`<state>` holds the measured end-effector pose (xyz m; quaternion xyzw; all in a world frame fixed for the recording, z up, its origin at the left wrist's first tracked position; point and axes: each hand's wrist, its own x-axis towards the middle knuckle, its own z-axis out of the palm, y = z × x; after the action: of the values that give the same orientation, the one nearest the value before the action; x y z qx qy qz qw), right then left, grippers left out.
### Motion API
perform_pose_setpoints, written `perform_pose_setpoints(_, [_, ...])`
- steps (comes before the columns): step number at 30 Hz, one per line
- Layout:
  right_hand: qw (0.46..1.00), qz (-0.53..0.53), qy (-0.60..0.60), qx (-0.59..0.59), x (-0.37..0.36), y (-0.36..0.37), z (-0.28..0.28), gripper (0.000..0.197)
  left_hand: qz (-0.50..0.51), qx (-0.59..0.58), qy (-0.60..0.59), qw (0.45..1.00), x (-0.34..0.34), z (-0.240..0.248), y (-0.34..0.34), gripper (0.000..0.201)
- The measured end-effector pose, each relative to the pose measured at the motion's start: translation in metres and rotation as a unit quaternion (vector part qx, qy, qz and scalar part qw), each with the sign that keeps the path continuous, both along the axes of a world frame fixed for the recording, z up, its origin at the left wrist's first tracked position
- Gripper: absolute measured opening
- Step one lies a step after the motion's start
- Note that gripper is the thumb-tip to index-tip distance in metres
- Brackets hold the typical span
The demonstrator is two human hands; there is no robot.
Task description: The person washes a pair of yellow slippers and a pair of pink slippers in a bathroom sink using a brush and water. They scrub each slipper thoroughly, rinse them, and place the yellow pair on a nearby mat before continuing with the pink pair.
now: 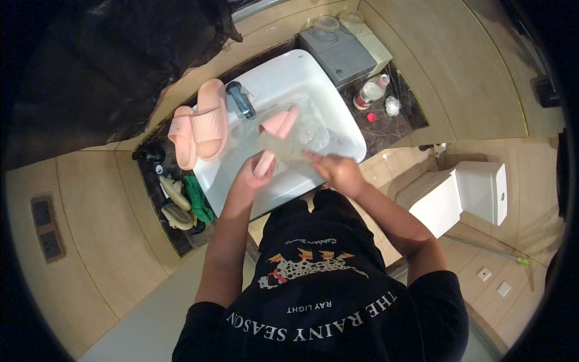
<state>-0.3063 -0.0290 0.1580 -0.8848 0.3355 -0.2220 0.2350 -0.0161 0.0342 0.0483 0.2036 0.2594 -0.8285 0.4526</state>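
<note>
A pink slide slipper (pixel 280 123) is tilted over the white sink (pixel 347 130), its strap end pointing away from me. Its near end is gripped by my left hand (pixel 248 174), fingers closed around it. My right hand (pixel 339 173) is closed on the handle of a pale brush (pixel 278 146), whose blurred head lies across the slipper's middle. Cloudy, soapy water (pixel 310 130) sits in the basin below. Just behind the slipper stands the dark faucet (pixel 241 100). Two more pink slippers, a larger one (pixel 211 117) and a smaller one (pixel 183 137), rest on the sink's left rim.
A grey box (pixel 338 54), a plastic bottle (pixel 371 92), a red cap (pixel 371 117) and a crumpled white lump (pixel 392 106) occupy the right counter. Left of the sink lie a green cloth (pixel 198 199) and worn shoes (pixel 176 193). A toilet (pixel 431 202) stands at right.
</note>
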Motion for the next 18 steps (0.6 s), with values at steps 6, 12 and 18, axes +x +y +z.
perform_pose_setpoints(6, [0.990,-0.136,-0.028,-0.025,-0.004,-0.031,-0.012,0.036,-0.052,-0.052,-0.030,0.997,0.008,0.004,-0.002,0.027])
perform_pose_setpoints(12, [0.999,0.029,0.014,-0.028,0.010,0.012,0.016,0.035,-0.035,-0.007,-0.023,0.999,0.019,-0.015,0.005,0.027])
perform_pose_setpoints(18, [0.995,-0.092,0.010,-0.037,0.003,-0.031,0.000,0.035,-0.055,-0.047,-0.038,0.997,0.017,0.011,0.006,0.024])
